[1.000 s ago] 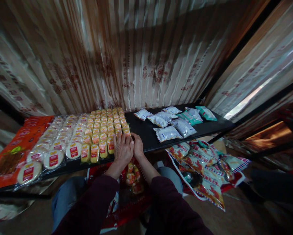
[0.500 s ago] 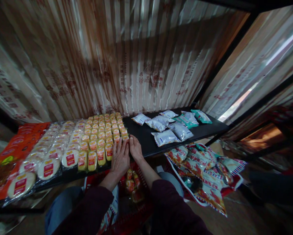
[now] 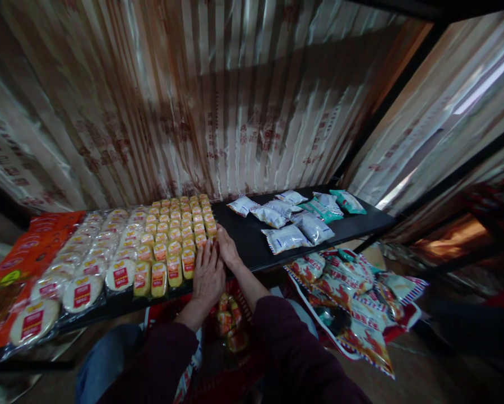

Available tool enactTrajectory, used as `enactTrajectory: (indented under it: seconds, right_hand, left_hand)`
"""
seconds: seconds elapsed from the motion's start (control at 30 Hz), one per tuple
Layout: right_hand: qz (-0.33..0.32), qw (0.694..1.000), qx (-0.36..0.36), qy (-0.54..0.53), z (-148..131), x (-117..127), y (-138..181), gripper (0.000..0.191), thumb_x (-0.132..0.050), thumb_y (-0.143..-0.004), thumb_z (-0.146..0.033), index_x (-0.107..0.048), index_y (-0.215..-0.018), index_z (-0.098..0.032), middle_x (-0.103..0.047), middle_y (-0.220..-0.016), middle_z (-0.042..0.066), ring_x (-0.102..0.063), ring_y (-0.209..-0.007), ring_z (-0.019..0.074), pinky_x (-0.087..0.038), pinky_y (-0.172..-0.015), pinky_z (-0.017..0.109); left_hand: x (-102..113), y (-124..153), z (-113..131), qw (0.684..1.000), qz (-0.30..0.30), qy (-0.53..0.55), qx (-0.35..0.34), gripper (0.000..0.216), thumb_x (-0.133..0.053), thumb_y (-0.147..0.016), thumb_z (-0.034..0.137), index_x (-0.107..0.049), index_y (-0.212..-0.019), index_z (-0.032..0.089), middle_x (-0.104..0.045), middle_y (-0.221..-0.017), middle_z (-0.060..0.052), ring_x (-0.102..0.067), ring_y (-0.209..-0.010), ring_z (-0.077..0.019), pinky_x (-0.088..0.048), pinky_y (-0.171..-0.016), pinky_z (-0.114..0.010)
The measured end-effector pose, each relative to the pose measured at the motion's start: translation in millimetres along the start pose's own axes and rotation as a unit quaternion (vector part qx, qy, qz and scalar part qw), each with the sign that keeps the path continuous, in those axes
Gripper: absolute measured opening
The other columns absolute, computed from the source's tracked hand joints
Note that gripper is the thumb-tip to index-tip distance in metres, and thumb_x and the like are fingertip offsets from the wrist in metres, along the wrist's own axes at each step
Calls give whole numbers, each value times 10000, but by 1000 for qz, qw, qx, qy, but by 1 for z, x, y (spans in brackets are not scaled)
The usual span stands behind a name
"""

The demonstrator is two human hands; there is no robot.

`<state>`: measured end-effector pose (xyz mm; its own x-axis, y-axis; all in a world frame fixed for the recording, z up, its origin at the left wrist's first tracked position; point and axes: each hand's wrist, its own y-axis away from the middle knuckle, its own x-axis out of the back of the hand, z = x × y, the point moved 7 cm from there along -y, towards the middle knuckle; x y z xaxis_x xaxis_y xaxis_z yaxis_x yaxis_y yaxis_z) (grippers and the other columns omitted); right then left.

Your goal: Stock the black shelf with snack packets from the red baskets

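Rows of small yellow snack packs [image 3: 176,235] with red labels lie on a black shelf [image 3: 252,247]. My left hand [image 3: 207,275] lies flat with fingers stretched out at the front right corner of those rows, covering the nearest packs. My right hand [image 3: 227,247] rests beside it on the right edge of the rows, fingers extended along the packs. Neither hand is wrapped round anything.
Round white cakes in clear wrap [image 3: 83,264] and an orange packet [image 3: 12,269] lie to the left. White and green pouches [image 3: 294,221] sit at the shelf's right. Below are a red basket with snacks [image 3: 229,322] and a large printed bag [image 3: 352,303]. A plastic-draped wall stands behind.
Both hands have slid slightly forward along the right edge of the yellow packs; the right hand reaches farther back. The camera has tilted a little.
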<state>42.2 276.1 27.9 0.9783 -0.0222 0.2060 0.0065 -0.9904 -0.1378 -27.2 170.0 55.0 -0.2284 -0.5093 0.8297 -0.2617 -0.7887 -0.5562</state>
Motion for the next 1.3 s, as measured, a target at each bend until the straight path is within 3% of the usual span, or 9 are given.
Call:
enactTrajectory:
  seconds: [0.23,0.43,0.7,0.87,1.0,1.07,1.17,1.3]
  right_hand:
    - [-4,999,-28,-16,9,7,-15,764,-272,-850,-729,-498,-1360,-207,-441,-1460,45,-328,-1398,200,-184,-1185,368]
    - [-34,998,-32,-30,9,0,-32,829,-262,-827,-764,-407,-1423,-207,-389,-1494,51,-310,-1406,200,-175,-1180,353]
    - [-33,998,-37,-29,13,2,-25,808,-309,-833,-741,-388,-1434,-208,-407,-1485,48,-345,-1389,200,-196,-1175,334]
    - [33,999,-24,-31,7,21,4,721,-268,-890,-662,-418,-1407,-183,-410,-1481,73,-352,-1382,185,-208,-1173,344]
    - [124,992,16,-17,3,39,51,592,-268,-932,-561,-501,-1314,-174,-516,-1380,102,-459,-1289,200,-307,-1121,395]
    - [140,989,42,-9,1,41,76,527,-274,-946,-513,-541,-1253,-178,-566,-1307,109,-511,-1222,199,-363,-1077,399]
    - [127,990,58,7,-2,39,105,470,-294,-956,-462,-587,-1173,-166,-618,-1202,122,-567,-1125,200,-421,-1017,390]
    - [59,994,73,57,-13,24,125,460,-301,-961,-435,-630,-1138,-166,-651,-1161,123,-581,-1104,210,-420,-1018,398]
  left_hand:
    - [0,0,1,1000,-6,10,1,466,-474,-871,287,-553,-1298,119,-434,-1458,-117,-266,-1408,-325,-236,-1149,-510]
    - [1,0,-1,1000,2,19,7,398,-472,-886,303,-628,-1205,124,-471,-1429,-125,-276,-1404,-330,-235,-1156,-508]
    - [2,-2,-1,1000,-13,22,9,412,-471,-886,300,-609,-1226,112,-424,-1457,-149,-232,-1421,-327,-215,-1161,-515]
    - [8,7,4,999,-23,24,-3,453,-455,-891,346,-584,-1255,110,-319,-1515,-147,-201,-1432,-314,-194,-1169,-503]
    - [11,29,11,999,-29,24,-16,483,-454,-887,315,-526,-1320,114,-299,-1523,-148,-168,-1443,-299,-177,-1172,-506]
    - [11,42,15,999,-31,18,-22,499,-451,-884,285,-491,-1350,111,-305,-1518,-155,-165,-1443,-294,-180,-1170,-508]
    - [12,59,16,999,-31,3,-20,515,-446,-874,249,-467,-1363,86,-320,-1509,-167,-167,-1443,-287,-183,-1170,-502]
    - [9,69,13,999,-30,0,-25,520,-446,-865,220,-456,-1365,76,-344,-1500,-166,-162,-1444,-277,-190,-1174,-489]
